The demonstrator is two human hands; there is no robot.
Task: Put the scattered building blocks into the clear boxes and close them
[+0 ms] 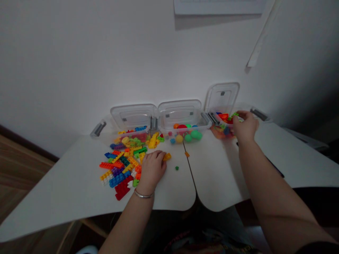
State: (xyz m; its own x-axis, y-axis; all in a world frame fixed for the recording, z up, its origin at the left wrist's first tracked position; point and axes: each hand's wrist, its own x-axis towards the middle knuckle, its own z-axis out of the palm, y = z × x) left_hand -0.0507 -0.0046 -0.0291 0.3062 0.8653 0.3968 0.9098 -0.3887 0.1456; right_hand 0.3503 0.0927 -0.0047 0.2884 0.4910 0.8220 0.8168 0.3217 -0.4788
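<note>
My left hand (153,169), a bracelet at its wrist, is low over the table at the right side of a pile of coloured toy bricks (122,165). Its fingers are curled, with a yellow toy brick (167,157) at their tips. Over the right clear plastic box (221,131), my right hand (247,126) pinches a lime-green toy brick (234,115). Red, orange and blue pieces lie in that box beneath it. A small green piece (177,168) and a small orange piece (187,154) lie apart, right of my left hand.
The middle clear box (203,123) holds coloured balls (196,134); the left clear box (112,135) holds bricks. Their lids stand raised against the wall. A seam splits the white table (217,183). A dark thin object (275,167) lies beneath my right forearm.
</note>
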